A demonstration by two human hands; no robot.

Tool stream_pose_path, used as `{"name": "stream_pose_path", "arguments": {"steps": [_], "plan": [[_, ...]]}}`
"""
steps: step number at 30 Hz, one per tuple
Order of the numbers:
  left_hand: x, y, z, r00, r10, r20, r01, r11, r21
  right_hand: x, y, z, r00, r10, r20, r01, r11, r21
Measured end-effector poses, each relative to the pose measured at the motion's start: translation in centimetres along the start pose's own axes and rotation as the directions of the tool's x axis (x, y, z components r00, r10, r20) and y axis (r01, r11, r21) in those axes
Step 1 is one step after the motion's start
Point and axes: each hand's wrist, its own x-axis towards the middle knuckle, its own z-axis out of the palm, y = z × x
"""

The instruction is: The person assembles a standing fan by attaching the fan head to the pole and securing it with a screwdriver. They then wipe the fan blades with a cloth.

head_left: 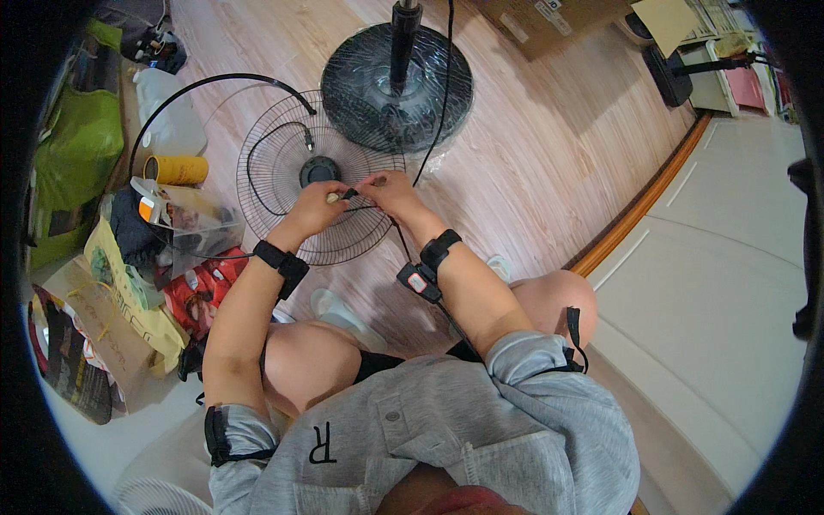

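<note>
My left hand (318, 209) and my right hand (396, 196) meet over a round black wire fan guard (264, 202) on the floor. Both sets of fingers are closed around a small black piece (349, 194); its exact kind is too small to make out. A pale bit shows by the left fingertips. Beneath the hands, a thin black cord (249, 163) curves across the guard, its metallic tip lying above the dark central hub (320, 171). Beyond the guard stands a round fan base (360, 86) wrapped in clear film, with a black pole (402, 51) rising from it.
Left of the guard are a white jug (172, 112), a yellow can (176, 170), a red package (206, 292) and paper bags (116, 318). A cardboard box (549, 26) sits at the far right, near a white cabinet (704, 283). A black cable (445, 94) hangs beside the pole.
</note>
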Motion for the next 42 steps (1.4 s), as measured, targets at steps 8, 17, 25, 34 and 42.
{"name": "stream_pose_path", "arguments": {"steps": [8, 17, 25, 34, 42], "plan": [[0.5, -0.1, -0.3, 0.993, -0.113, -0.012, 0.110, 0.979, -0.171, -1.0, -0.8, 1.6, 0.995, 0.093, 0.032, -0.098, 0.962, 0.254], [0.2, -0.8, -0.2, 0.983, -0.151, 0.100, 0.180, 0.877, -0.446, -1.2, -0.2, 3.0, 0.998, 0.047, -0.044, -0.033, 0.962, 0.273], [1.1, -2.6, -0.1, 0.992, -0.079, -0.096, 0.060, 0.980, -0.189, -0.6, 2.9, 4.1, 0.987, 0.133, -0.090, -0.116, 0.979, 0.170], [0.5, -2.8, -4.8, 0.946, -0.184, -0.267, 0.164, 0.982, -0.095, 0.8, 4.8, 0.3, 0.955, 0.099, -0.280, -0.091, 0.995, 0.043], [-5.2, -5.6, -18.4, 0.445, 0.069, -0.893, 0.297, 0.929, 0.220, -0.1, 3.3, 0.8, 0.966, 0.211, -0.147, -0.189, 0.971, 0.149]]}}
